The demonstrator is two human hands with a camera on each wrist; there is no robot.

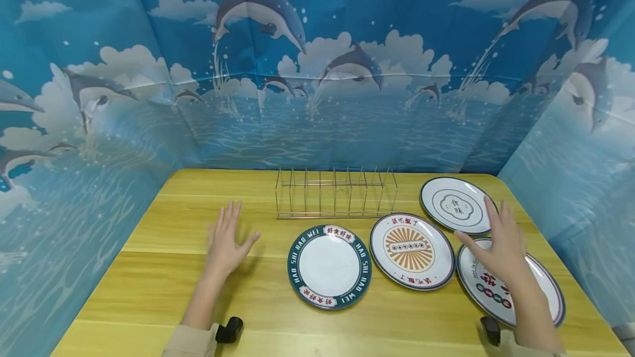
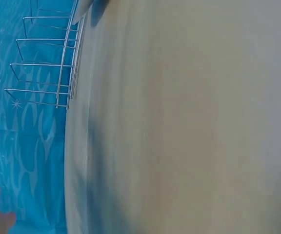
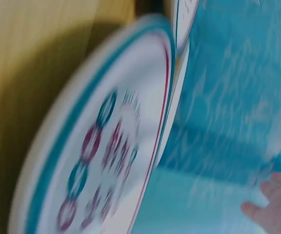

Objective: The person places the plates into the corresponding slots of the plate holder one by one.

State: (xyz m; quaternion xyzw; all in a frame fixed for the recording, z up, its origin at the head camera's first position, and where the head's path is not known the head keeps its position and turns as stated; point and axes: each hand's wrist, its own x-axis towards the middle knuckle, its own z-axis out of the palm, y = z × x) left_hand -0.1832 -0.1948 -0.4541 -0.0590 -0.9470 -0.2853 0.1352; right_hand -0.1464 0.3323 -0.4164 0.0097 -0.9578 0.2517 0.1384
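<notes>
My left hand [image 1: 225,244] hovers with spread fingers over the left part of the wooden table, holding nothing. My right hand [image 1: 501,247], fingers also spread and free of any object, is above the plate with red characters and colored circles [image 1: 541,291], covering part of it in the head view. Just beyond its fingers lies a white plate with a grey emblem [image 1: 439,200]. Left of that hand is a plate with an orange sunburst [image 1: 392,263]. A green-rimmed plate [image 1: 329,266] lies between the two hands. The right wrist view shows the circle-patterned plate [image 3: 126,161] up close.
A wire dish rack [image 1: 327,217] with several upright slots stands at the table's back edge, behind the green-rimmed plate. Blue dolphin-print curtains [image 1: 297,131] hang behind and along both sides of the table [image 1: 149,285].
</notes>
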